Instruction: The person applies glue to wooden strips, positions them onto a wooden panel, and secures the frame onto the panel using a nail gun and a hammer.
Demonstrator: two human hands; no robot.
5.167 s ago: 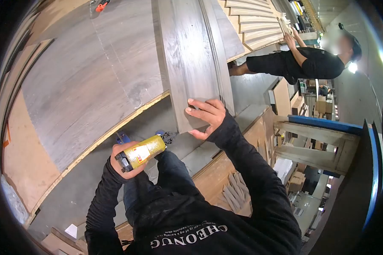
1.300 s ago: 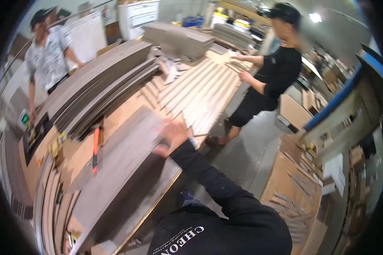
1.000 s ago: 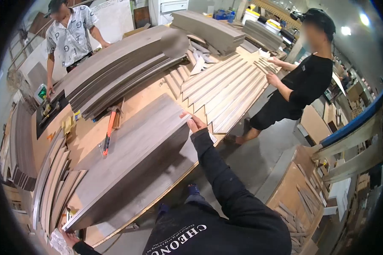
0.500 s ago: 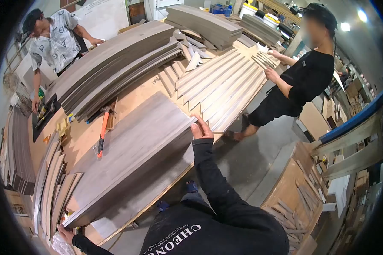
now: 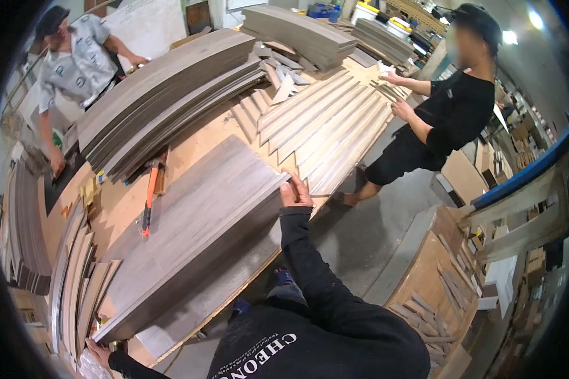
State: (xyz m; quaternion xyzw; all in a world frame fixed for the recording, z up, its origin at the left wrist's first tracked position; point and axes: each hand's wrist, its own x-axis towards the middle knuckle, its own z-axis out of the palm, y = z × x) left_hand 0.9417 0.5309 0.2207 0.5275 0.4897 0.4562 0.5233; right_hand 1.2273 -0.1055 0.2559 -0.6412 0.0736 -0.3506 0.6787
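Observation:
A long grey wood-look board (image 5: 199, 211) lies at a slant across the near side of the worktable, its front edge raised above another grey surface (image 5: 224, 259). My right hand (image 5: 295, 191) is closed round the board's far right corner, thumb on top and fingers over the end. At the lower left end, my left hand (image 5: 98, 351) is closed on the other corner, partly hidden by the board and sleeve. A hammer with an orange handle (image 5: 150, 202) rests by the board's back edge. Clear crumpled plastic (image 5: 93, 367) is beside my left hand.
Thick stacks of grey planks (image 5: 171, 76) stand behind, with pale strips (image 5: 325, 126) fanned out at right. Narrow strips (image 5: 82, 271) crowd the left. Co-workers stand at the left (image 5: 85, 57) and right (image 5: 452, 114). A wooden bin of offcuts (image 5: 433, 303) is at lower right.
The view has shifted slightly. The left co-worker's head has turned and their lower arm has moved a little. My hands keep their places on the board.

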